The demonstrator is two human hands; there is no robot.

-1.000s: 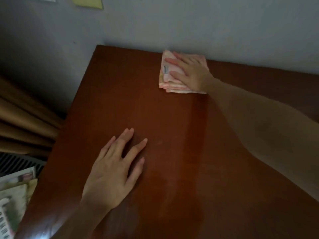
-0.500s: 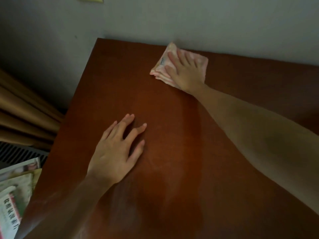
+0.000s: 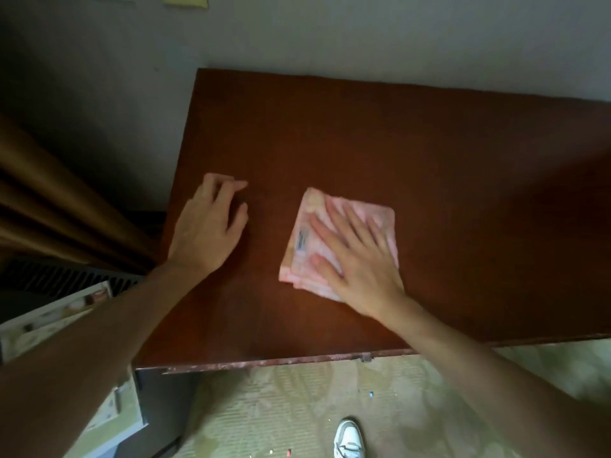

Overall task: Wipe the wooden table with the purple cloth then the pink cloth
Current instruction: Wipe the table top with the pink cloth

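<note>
Wooden counter (image 3: pixel 446 166) against a grey wall (image 3: pixel 363 38), far edge touching it. Pink cloth (image 3: pixel 305 259), folded square, flat near the counter's middle, nearer the front edge than the far edge. Right hand (image 3: pixel 358 256) pressing down on the cloth, fingers straight and spread. Left hand (image 3: pixel 206 231) beside the counter's left edge, resting on bare wood, fingers loosely bent, grasping nothing. Brown curtain (image 3: pixel 49 206) beyond the left edge. Shoe (image 3: pixel 348 438) on patterned floor (image 3: pixel 281 408) below the front edge.

- The wooden table (image 3: pixel 380 133) is seen as smooth, reddish-brown, faintly glossy; its front edge is chipped.
- The pink cloth (image 3: pixel 380 214) is seen as soft, folded fabric.
</note>
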